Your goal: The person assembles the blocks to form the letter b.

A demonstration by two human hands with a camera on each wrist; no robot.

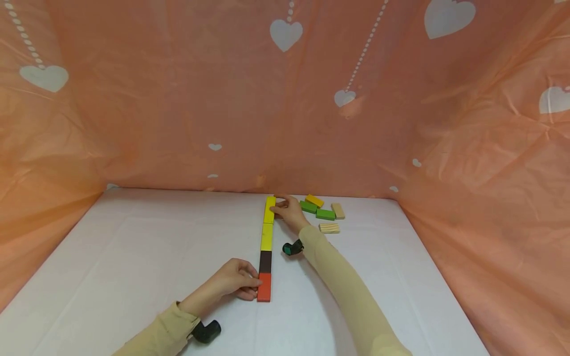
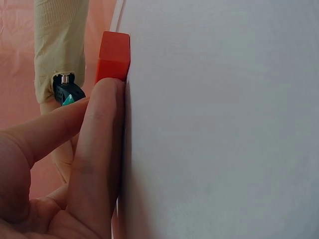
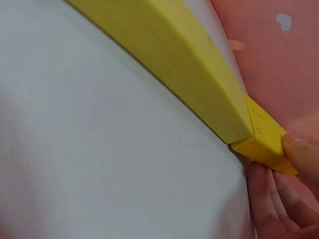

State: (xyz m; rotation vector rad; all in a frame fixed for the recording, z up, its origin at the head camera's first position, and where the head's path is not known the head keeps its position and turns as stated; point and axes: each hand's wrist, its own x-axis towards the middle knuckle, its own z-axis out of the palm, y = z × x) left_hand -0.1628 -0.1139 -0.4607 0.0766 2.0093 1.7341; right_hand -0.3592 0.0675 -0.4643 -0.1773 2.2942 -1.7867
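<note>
A straight row of blocks lies on the white table in the head view. Nearest is a red block point(image 1: 264, 290), followed by a dark brown block point(image 1: 265, 262), a yellow block point(image 1: 266, 237) and another yellow block point(image 1: 269, 210) at the far end. My left hand point(image 1: 233, 278) touches the left side of the red block point(image 2: 115, 47) with thumb and fingertips. My right hand point(image 1: 288, 212) pinches the far yellow block point(image 3: 266, 134), its thumb on the upper edge and fingers along the side. This block meets the other yellow block's end.
Right of the far hand lie two green blocks point(image 1: 325, 214), an orange-yellow block point(image 1: 314, 200) and two plain wood blocks point(image 1: 329, 228). Orange cloth point(image 1: 249, 109) with white hearts hangs behind the table and at both sides. A dark wrist camera point(image 1: 292, 247) hangs below the right wrist.
</note>
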